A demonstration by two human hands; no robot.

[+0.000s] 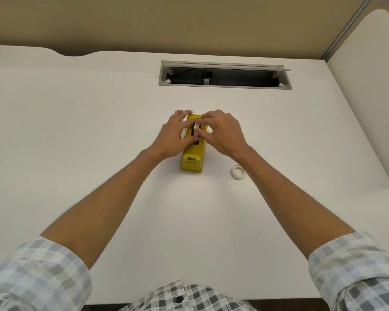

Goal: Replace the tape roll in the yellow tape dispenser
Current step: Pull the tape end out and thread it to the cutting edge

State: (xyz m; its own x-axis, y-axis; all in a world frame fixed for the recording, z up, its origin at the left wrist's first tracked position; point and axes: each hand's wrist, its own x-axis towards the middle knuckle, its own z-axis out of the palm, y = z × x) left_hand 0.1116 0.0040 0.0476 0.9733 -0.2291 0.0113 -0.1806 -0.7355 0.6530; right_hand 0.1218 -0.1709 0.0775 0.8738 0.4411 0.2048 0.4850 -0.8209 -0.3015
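Head view: yellow tape dispenser (192,157) lies lengthwise, cutter toward the person; both hands' fingers (190,140) pinch the tape roll (197,126).

The room is bright and the light is soft and even, coming from above. The wide white desk top (76,131) shines pale, a bit brighter in the middle and greyer near the edges. Small soft shadows sit under the two bare arms and close around the little yellow plastic tape box (192,160). There is no hard glare. The long grey slot in the desk (225,76) is dark inside. The picture bends at the sides, so the desk edges curve. The checked shirt sleeves (32,277) at the bottom corners look stretched and a bit fuzzy.
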